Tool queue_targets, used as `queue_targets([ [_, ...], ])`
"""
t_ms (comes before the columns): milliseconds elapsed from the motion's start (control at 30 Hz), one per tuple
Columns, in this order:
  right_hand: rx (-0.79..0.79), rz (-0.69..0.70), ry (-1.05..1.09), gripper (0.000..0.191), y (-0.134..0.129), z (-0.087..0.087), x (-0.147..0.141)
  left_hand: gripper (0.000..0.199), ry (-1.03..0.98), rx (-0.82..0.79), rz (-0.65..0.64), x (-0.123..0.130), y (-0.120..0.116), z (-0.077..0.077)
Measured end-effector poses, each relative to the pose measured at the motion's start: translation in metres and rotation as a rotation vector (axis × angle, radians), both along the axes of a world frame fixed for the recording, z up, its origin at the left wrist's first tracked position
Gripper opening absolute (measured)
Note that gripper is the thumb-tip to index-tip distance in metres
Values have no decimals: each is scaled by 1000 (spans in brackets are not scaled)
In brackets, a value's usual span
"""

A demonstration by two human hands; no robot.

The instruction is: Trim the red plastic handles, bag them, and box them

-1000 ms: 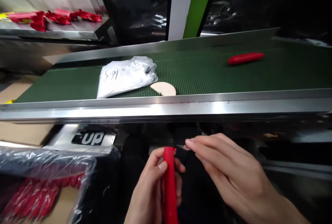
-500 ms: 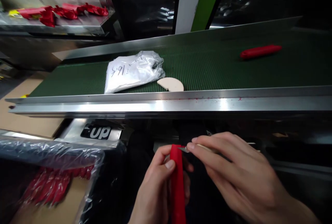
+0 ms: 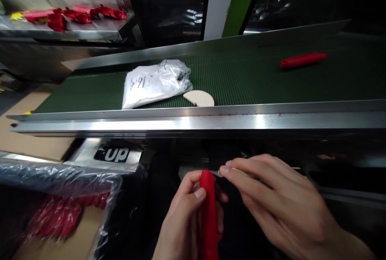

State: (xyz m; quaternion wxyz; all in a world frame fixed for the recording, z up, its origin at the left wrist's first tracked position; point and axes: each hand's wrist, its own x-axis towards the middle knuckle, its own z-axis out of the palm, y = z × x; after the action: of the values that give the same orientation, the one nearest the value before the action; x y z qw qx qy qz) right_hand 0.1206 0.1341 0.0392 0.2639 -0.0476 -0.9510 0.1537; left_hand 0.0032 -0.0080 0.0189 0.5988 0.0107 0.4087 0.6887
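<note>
My left hand is closed around a long red plastic piece, its thumb pressed on the near face. The piece points up and away, and its lower end runs out of view. Between the thumb and fingers of my right hand is a thin knife with a small pointed blade and a pale handle. The blade is at the right side of the red piece's top end; its tip is hidden there. Beyond the hands, another red piece lies on the green conveyor belt.
A white plastic bag with handwriting and a beige half-disc lie on the belt behind its metal rail. At lower left, a plastic-lined box holds red pieces. More red parts sit on a steel shelf.
The knife blade has shifted from across the top of the red piece to its right side. Both hands have moved slightly right and down.
</note>
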Motion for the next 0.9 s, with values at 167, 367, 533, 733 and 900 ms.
queue_targets([
  [167, -11, 21, 6, 35, -1, 3, -1, 21, 25, 3, -12, 1, -1, -3],
  [367, 12, 26, 7, 36, -3, 1, 2, 19, 15, -12, -13, 1, -1, -3],
  [533, -12, 35, -27, 35, -8, -2, 5, 18, 29, -23, 30, 0, 0, -7],
  [733, -11, 34, -28, 34, -16, 0, 7, 18, 7, -16, 30, -4, -2, -8],
  [900, -22, 48, -53, 32, -22, -1, 8, 17, 18, -34, 13, -9, -1, 0],
])
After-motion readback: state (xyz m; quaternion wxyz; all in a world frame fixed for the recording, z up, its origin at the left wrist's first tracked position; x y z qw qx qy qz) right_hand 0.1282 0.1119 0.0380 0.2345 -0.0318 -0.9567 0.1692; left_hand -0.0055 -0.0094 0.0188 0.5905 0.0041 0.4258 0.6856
